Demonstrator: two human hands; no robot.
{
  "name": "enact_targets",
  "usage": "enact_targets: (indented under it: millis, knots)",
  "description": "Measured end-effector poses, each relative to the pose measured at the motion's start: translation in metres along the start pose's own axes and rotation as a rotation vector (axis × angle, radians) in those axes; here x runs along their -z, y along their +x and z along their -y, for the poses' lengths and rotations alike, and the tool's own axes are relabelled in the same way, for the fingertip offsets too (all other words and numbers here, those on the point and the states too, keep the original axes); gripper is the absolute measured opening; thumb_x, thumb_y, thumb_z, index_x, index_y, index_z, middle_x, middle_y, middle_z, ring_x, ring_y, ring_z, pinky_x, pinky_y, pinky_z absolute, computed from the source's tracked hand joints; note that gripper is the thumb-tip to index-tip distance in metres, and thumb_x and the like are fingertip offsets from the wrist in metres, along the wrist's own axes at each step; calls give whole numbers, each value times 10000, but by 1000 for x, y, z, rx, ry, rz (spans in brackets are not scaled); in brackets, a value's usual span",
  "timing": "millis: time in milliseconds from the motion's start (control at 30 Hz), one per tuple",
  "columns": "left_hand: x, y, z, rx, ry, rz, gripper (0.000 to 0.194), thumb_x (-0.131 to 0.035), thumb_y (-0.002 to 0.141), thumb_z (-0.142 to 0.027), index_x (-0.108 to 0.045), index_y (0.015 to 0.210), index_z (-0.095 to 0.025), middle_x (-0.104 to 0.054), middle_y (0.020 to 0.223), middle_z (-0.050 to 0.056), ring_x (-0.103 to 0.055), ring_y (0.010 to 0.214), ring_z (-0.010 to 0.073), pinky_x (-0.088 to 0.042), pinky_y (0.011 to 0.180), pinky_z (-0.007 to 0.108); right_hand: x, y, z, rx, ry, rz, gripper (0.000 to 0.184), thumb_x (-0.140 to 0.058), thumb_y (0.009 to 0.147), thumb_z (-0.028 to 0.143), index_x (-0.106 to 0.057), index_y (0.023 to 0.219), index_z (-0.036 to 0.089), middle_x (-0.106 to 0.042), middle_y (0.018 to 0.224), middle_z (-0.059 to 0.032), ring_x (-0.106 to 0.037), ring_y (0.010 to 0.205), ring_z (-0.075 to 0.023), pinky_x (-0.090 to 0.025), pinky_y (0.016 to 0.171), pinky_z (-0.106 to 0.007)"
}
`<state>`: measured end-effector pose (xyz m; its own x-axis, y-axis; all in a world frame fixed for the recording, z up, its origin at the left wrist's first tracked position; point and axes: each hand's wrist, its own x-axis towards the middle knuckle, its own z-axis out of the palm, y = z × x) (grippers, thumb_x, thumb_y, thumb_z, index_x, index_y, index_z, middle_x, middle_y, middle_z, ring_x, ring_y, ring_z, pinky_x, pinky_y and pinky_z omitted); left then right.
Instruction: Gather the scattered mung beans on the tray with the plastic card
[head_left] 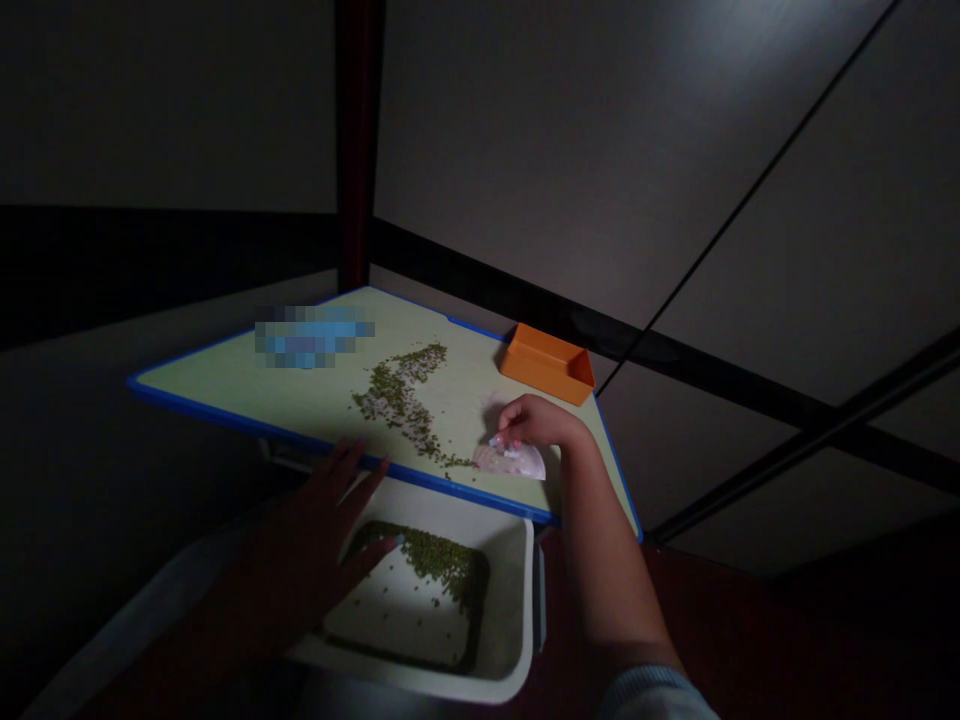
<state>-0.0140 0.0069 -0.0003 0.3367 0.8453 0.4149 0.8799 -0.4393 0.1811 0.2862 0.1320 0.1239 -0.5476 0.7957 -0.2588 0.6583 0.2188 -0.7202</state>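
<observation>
My right hand (529, 422) is closed on the top of a clear, pinkish half-round scraper (510, 461), which stands on the pale tabletop near its front edge. Left of the scraper, small green beans (401, 395) lie scattered in a loose, branching patch, with a thin trail reaching toward it. My left hand (341, 520), dark in shadow, has its fingers spread at the blue table edge and its thumb over a white plastic bin (517, 600). More green beans (442, 565) are heaped along the far and right sides of the bin floor.
An orange open box (551, 362) sits at the back right of the pale table (247, 390) with blue edging. A blurred-out blue item (311, 338) lies at the back left. Large dark panels (525, 150) rise close behind the table.
</observation>
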Motion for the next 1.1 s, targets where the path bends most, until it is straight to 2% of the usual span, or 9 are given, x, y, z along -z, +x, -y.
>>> enact_targets:
  millis: [233,500,700,933,1100]
  knots:
    - [-4,-2,2,-29,16,-37,780,-477,836,-640,-251,1487,-276,-234,1609,127,-248,1465,357,-399,1103,534,3,2,-6,78,29,-65,197,-713,733,294,-647,642,133,-557,507,47,-470,504,-76,-350,552,-232]
    - [-3,-2,2,-26,54,-28,782,-462,833,-655,-281,1479,-252,-262,1596,140,-276,1453,362,-411,1091,524,8,0,-12,17,7,-117,212,-712,731,301,-640,628,131,-551,493,47,-450,485,-71,-342,543,-222]
    - [-2,-1,1,-17,34,-33,780,-466,826,-658,-289,1476,-266,-270,1594,130,-298,1444,360,-420,1085,516,7,-3,-5,-71,-14,-63,142,-716,708,242,-668,626,137,-556,472,51,-449,468,-66,-346,537,-221]
    - [-1,-1,0,5,-19,-26,772,-496,812,-650,-318,1465,-277,-256,1601,101,-290,1445,363,-408,1100,521,5,-3,-4,-43,18,-33,147,-711,705,240,-661,615,136,-602,524,34,-481,490,-70,-359,547,-223]
    - [0,-1,0,0,-5,-20,778,-486,818,-655,-312,1467,-263,-272,1591,131,-296,1441,375,-422,1079,549,8,-4,-5,-10,34,-65,166,-712,717,274,-664,632,139,-563,490,50,-456,489,-69,-351,552,-227]
